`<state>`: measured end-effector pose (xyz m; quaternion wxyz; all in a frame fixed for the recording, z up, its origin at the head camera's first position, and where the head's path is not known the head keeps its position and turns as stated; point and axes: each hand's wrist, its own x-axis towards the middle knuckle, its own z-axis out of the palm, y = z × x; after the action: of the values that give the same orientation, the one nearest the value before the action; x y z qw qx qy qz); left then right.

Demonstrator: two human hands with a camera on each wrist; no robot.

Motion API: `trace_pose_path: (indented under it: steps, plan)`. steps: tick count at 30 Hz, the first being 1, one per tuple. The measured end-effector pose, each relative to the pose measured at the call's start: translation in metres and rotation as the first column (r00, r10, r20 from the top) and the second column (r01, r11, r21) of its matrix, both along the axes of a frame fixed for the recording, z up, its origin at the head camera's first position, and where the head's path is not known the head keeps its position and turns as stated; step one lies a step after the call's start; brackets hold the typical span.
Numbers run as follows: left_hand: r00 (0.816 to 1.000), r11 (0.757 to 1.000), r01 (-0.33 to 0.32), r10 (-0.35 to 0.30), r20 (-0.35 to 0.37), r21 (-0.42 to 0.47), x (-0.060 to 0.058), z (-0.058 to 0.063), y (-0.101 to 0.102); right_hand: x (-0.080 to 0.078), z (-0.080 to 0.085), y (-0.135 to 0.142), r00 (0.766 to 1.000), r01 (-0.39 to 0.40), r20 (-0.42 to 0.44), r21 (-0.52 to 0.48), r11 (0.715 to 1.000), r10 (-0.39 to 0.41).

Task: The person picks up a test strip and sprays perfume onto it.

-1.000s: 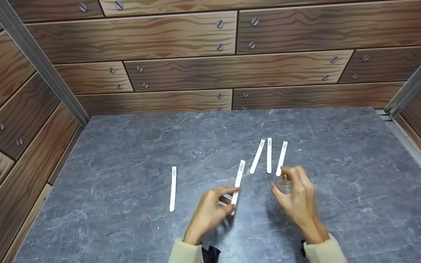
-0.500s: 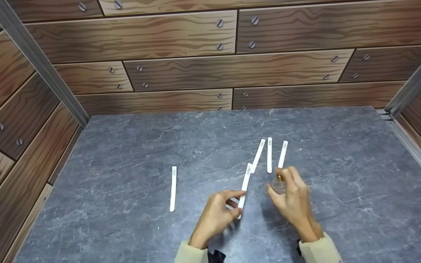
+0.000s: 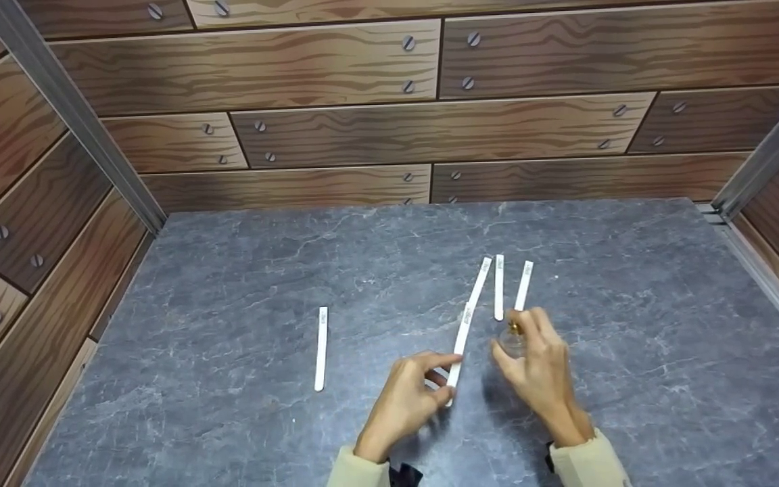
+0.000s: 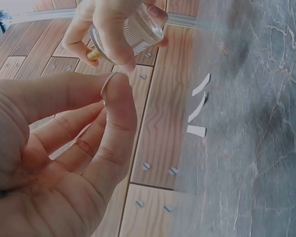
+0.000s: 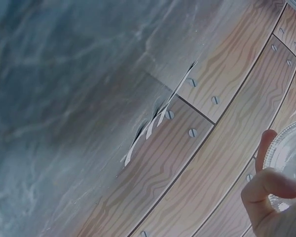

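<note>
My left hand (image 3: 406,396) pinches a white paper test strip (image 3: 462,335) by its near end, between fingertips and thumb. The strip's printed far end points away from me. Just to the right, my right hand (image 3: 544,368) grips a clear ribbed glass perfume bottle (image 4: 144,28) with a gold spray top (image 3: 515,327). A finger lies on the spray top, which faces the held strip without touching it. In the right wrist view only the bottle's round glass base (image 5: 288,153) and some fingers show. Whether the sprayer is pressed down I cannot tell.
Beyond the hands, three more white strips, one left (image 3: 480,281), one middle (image 3: 499,287) and one right (image 3: 525,284), lie on the grey marbled table (image 3: 227,270). Another strip (image 3: 322,348) lies alone to the left. Wood-patterned walls (image 3: 335,67) enclose the table.
My left hand has carried its strip to the right. The right hand has shifted slightly left with the bottle, so the two are closer together. The strips on the table have stayed put.
</note>
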<state>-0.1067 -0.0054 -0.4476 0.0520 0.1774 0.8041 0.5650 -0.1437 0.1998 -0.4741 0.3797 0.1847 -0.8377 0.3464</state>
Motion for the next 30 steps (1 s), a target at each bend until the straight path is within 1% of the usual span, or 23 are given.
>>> trace_pose_path:
  steps: [5, 12, 22, 30]
  plan:
    - [1.0, 1.0, 0.007, -0.007, 0.014, -0.004, 0.0008, 0.0006, 0.0, 0.0004, -0.0001, -0.001, 1.0, 0.009, -0.006, -0.003, 1.0, -0.009]
    - [1.0, 1.0, -0.007, 0.007, -0.006, -0.009, 0.001, 0.0, -0.0001, 0.0008, 0.0008, -0.0039, 0.999, 0.038, -0.005, -0.015, 0.999, -0.039]
    - [1.0, 1.0, -0.008, 0.008, -0.008, -0.007, -0.0005, -0.0007, -0.0006, 0.0017, 0.0013, -0.0044, 0.999, 0.032, 0.007, -0.006, 0.999, -0.032]
    - [1.0, 1.0, -0.01, 0.01, -0.015, -0.005, -0.0015, -0.002, -0.0002, 0.0016, 0.0021, -0.0044, 1.0, 0.029, -0.002, -0.01, 1.0, -0.029]
